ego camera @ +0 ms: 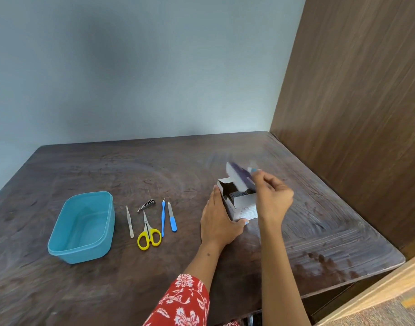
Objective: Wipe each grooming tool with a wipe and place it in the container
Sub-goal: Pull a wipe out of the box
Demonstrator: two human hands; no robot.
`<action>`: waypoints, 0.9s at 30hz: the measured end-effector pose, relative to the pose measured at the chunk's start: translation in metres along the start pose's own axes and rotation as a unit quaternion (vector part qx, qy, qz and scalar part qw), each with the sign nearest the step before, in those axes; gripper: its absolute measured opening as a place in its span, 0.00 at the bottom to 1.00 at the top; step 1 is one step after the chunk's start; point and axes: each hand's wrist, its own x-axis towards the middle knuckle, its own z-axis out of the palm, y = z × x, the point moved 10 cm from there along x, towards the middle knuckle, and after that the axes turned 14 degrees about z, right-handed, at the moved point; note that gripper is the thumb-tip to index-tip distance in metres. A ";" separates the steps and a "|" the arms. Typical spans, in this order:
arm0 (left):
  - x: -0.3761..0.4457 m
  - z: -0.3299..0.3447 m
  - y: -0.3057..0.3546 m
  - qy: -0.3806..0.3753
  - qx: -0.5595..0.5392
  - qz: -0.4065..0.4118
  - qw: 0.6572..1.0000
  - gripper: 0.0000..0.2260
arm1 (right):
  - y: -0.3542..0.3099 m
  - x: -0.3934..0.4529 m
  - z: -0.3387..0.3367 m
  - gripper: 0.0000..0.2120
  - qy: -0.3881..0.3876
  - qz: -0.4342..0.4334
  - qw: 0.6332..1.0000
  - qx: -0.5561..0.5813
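An empty blue plastic container (81, 228) stands on the dark wooden table (154, 175) at the left. To its right lie tweezers (129, 221), a nail clipper (146, 204), yellow-handled scissors (149, 232), a blue cuticle tool (163, 218) and a blue-handled nail file (172, 220). Further right, my left hand (219, 220) grips the side of a small open wipe box (239, 201). My right hand (271, 196) pinches a purple-and-white wipe packet (238, 177) above the box; the packet is blurred by motion.
A brown wooden panel (354, 102) rises along the table's right side and a pale blue wall (131, 67) stands behind it. The table's right and near edges drop off beside a light wooden board (390, 290).
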 end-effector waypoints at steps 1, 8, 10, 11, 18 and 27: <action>0.000 0.000 0.000 0.000 0.001 -0.001 1.000 0.48 | 0.003 -0.001 0.004 0.01 -0.008 -0.007 0.999 -0.033; 0.000 0.002 0.002 0.000 0.011 0.011 1.000 0.47 | -0.004 -0.004 0.032 0.09 -0.039 -0.119 0.964 -0.235; 0.000 0.002 0.002 -0.003 0.013 0.013 1.000 0.47 | -0.005 -0.005 0.041 0.10 -0.056 -0.142 0.951 -0.269; 0.000 0.002 0.002 -0.004 0.013 0.013 1.000 0.47 | -0.004 -0.004 0.044 0.10 -0.063 -0.147 0.946 -0.282; 0.001 0.001 0.004 -0.001 0.015 0.014 1.000 0.45 | 0.002 -0.004 0.056 0.13 -0.085 -0.155 0.929 -0.324; 0.001 0.000 0.008 0.000 0.009 0.022 1.000 0.44 | 0.006 -0.007 0.058 0.15 -0.081 -0.163 0.918 -0.351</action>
